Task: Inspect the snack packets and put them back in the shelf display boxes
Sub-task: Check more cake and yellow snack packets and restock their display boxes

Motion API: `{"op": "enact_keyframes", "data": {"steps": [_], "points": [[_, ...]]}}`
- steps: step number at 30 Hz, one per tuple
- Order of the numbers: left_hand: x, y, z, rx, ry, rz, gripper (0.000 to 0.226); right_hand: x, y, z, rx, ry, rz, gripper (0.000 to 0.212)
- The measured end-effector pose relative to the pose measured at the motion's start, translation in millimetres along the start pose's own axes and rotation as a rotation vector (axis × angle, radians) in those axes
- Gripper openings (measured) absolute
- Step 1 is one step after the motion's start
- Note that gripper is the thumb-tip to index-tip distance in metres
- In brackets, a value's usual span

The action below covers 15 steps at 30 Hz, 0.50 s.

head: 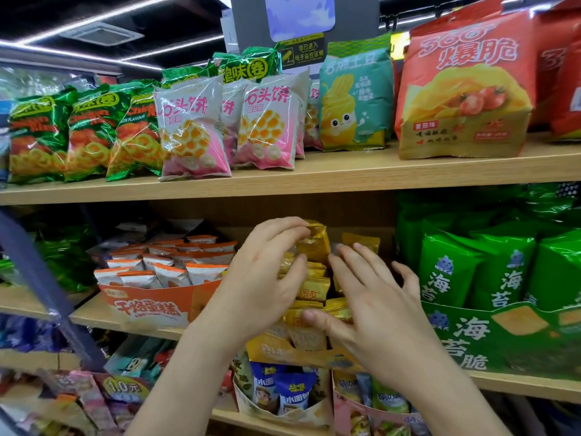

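1. The left hand (261, 278), in the centre of the frame, has its fingers curled. Thumb and fingertips pinch a single yellow packet (314, 243) by its left edge.
2. That packet stands nearly upright, long axis top to bottom. It sits up and to the right of the left palm, raised above the row below it.
3. Straight beneath it lie the stacked packets (314, 287) of the yellow display box (276, 350), so the return looks like a short drop downward; the left hand is the nearer one.
4. The right hand (380, 309), just right of centre, is spread with straight fingers. Its fingertips rest on the rear packets and its thumb on the front ones, gripping nothing, and it seems to be parting them.
5. The orange display box (147, 305) stands to the left on the same shelf (94, 316), and the green seaweed box (471, 338) to the right.
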<state>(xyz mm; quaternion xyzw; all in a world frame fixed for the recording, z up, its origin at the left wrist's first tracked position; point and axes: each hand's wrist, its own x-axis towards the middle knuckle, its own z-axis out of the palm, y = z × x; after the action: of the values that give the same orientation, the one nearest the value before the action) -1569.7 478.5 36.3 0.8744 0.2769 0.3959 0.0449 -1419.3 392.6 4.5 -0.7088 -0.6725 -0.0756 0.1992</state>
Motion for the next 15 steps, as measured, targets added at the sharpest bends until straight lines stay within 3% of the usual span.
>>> {"op": "enact_keyframes", "data": {"steps": [5, 9, 11, 14, 15], "points": [[-24, 15, -8, 0.004, 0.192, 0.143, 0.045, 0, -1, 19, 0.064, 0.284, 0.075, 0.079], [-40, 32, -8, 0.013, 0.275, 0.303, 0.042, 1, -10, 16, 0.147, 0.488, 0.069, 0.073], [-50, 44, -1, -0.018, 0.276, 0.389, 0.042, -1, -11, 13, 0.248, 0.59, 0.036, 0.062], [-64, 60, 7, -0.075, 0.278, 0.433, 0.035, -5, -3, 23, 0.568, 0.643, 0.048, 0.023], [-66, 63, 7, -0.114, 0.284, 0.426, 0.031, -8, -4, 20, 0.591, 0.659, 0.095, 0.03]]}}
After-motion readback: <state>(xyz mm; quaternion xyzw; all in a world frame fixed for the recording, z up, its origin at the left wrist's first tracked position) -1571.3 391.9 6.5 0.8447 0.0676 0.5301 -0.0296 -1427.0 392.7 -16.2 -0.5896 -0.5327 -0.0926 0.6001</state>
